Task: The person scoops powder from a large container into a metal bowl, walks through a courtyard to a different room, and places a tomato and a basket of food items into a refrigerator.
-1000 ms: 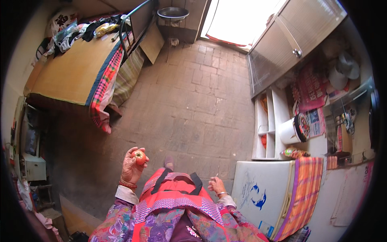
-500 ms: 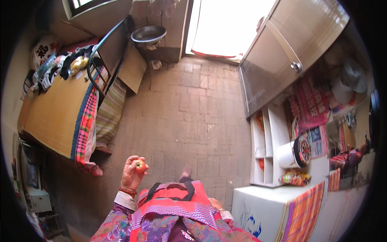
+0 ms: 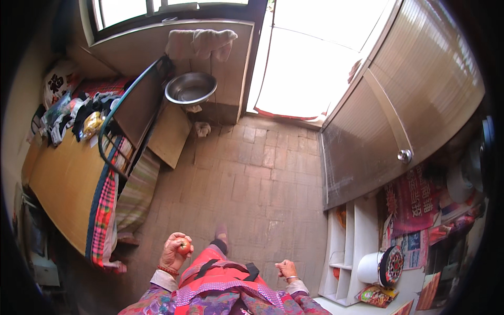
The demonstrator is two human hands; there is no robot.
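My left hand is closed around a red tomato, held at waist height left of my body. A reddish bead bracelet circles that wrist. My right hand hangs beside my right hip, its fingers curled in, with nothing visible in them and touching nothing. Between the two hands, a red apron with dark straps covers my front. One foot shows ahead of it on the brick floor.
On the left stands a bed with clothes on it. A metal basin sits under a hanging towel. Ahead is a bright doorway, its door swung inward. Right: a white shelf unit and white bucket.
I have stepped toward the doorway, and the view has tilted up, showing more window and towel. My right hand has come out from beside the apron. The tomato stays in my left hand.
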